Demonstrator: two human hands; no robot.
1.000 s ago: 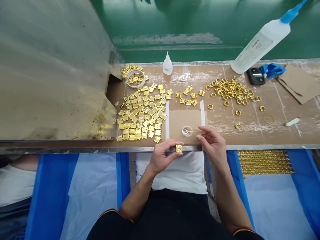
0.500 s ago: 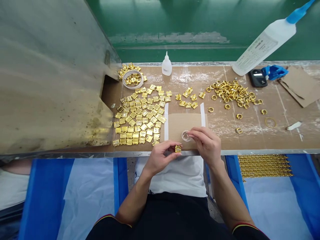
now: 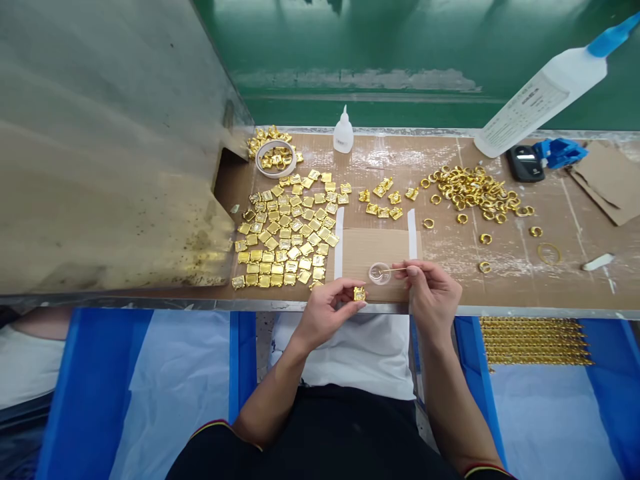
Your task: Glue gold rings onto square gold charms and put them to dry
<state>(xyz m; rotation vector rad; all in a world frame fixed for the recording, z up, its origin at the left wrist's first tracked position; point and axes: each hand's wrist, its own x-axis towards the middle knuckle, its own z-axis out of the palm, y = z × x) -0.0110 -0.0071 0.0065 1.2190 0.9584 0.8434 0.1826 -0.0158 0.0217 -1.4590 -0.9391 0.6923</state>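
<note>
One gold piece (image 3: 359, 293) pinched in my left hand (image 3: 325, 315) at the worktop's near edge; my right hand (image 3: 431, 297), gripping the stick (image 3: 395, 270), should lift only a little glue from the cap (image 3: 379, 273).

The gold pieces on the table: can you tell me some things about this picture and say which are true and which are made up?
1. The left hand pinches a gold square piece. True.
2. The right hand holds a big bottle. False: it holds a thin stick reaching a small clear cap.
3. Gold rings are heaped right of the cardboard pad. True.
4. The small glue bottle lies flat. False: it stands upright.
</note>
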